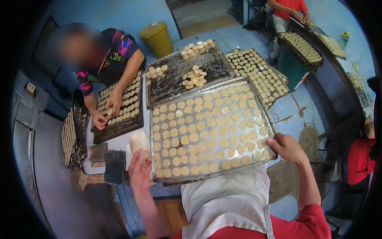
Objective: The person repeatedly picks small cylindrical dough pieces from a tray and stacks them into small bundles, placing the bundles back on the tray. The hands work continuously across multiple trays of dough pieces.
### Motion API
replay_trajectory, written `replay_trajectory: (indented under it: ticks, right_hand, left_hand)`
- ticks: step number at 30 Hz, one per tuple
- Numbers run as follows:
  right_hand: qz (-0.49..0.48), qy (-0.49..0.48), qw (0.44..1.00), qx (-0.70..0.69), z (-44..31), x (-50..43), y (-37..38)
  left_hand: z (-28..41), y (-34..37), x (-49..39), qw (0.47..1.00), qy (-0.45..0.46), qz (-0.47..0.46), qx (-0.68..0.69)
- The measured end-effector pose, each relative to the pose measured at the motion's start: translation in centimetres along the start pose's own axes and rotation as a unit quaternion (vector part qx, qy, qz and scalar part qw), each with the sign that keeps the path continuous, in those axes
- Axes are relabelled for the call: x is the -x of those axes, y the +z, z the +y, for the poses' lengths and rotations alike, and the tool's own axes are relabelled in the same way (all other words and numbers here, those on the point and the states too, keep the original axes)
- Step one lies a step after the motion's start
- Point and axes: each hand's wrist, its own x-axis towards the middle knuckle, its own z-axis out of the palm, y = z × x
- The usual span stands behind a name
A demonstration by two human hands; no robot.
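Observation:
A metal baking tray (213, 131) covered with rows of pale dough rounds (193, 137) lies before me, tilted, on top of at least one more tray. My right hand (285, 148) grips its right edge, thumb on top of the rim. Beside the left edge, my left hand (140, 168) has its fingers bent around what looks like a single dough round (145, 154); the fingers partly hide it. Behind, a dark tray (170, 85) carries a loose pile of thin dough rounds (194, 77) and stacked rounds (198, 48) at its far edge and left corner.
Across the table (137, 127), another person's hands (115, 103) work over a filled tray (128, 100). A dark cloth (115, 166) hangs over the near table edge. Filled trays are stacked right (258, 73) and left (74, 137). A yellow lidded bin (158, 38) stands behind.

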Motion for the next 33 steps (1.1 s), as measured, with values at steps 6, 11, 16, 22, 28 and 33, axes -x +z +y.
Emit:
replay_trajectory:
  ticks: [6,11,16,22,28,33]
  right_hand:
    - [-0.260,-0.121,0.832,-0.475,2.8,3.0,1.3]
    - [-0.177,-0.193,0.594,-0.761,6.7,4.1,4.4]
    - [0.025,-0.270,0.585,-0.764,8.5,6.1,3.1]
    - [0.238,-0.248,0.649,-0.679,13.0,1.3,-0.9]
    - [0.261,-0.205,0.704,-0.628,15.2,-7.0,-4.1]
    - [0.238,-0.181,0.693,-0.656,16.5,-13.6,-1.2]
  left_hand:
    - [4.5,-3.1,-1.9,0.998,-0.057,-0.032,0.016]
    - [9.3,1.6,0.3,0.977,-0.013,-0.171,0.125]
    - [8.1,7.6,1.2,0.979,0.062,-0.184,0.055]
    - [1.0,10.3,2.1,0.946,-0.020,-0.199,-0.254]
    - [-1.8,11.6,4.4,0.693,0.178,-0.281,-0.640]
    - [-2.1,13.2,5.9,0.650,0.182,-0.247,-0.695]
